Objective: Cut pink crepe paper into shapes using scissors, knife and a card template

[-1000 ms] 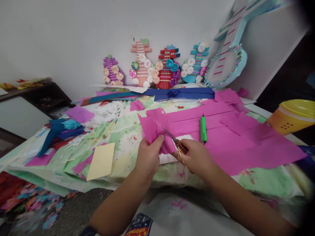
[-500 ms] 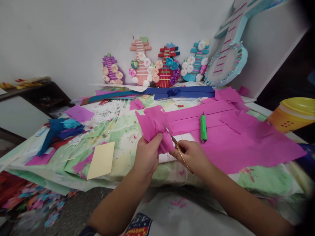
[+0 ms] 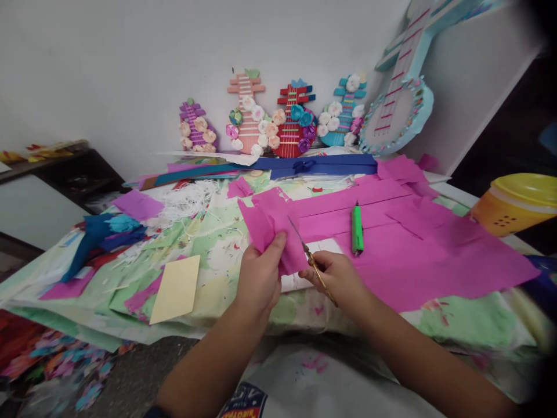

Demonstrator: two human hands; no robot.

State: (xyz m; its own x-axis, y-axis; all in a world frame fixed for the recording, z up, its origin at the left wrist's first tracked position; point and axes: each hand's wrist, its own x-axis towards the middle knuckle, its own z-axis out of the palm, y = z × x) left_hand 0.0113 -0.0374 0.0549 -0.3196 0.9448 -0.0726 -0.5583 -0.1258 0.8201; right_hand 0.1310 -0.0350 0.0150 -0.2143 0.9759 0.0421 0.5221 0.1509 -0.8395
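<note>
My left hand [image 3: 263,273] is closed on a piece of magenta crepe paper [image 3: 265,217], its thumb pressed on top. My right hand [image 3: 337,278] grips gold-handled scissors [image 3: 319,277], whose blades point up and left against the paper. Whether the blades are apart is hard to make out. Just beyond the right hand lies a green box cutter [image 3: 357,229] on a large magenta crepe sheet [image 3: 418,261]. Part of a white sheet [image 3: 324,248] shows beneath the held paper.
Decorated guitar shapes [image 3: 292,125] lean along the wall behind the table. White string [image 3: 187,200], a cream card [image 3: 176,289] and blue paper scraps [image 3: 93,238] lie on the left. A yellow-lidded tub [image 3: 517,203] stands at the right. Paper scraps [image 3: 65,366] fill the floor at lower left.
The view has shifted very slightly. Both hands keep their holds, and the scissors stay at the edge of the magenta paper with hardly any movement.
</note>
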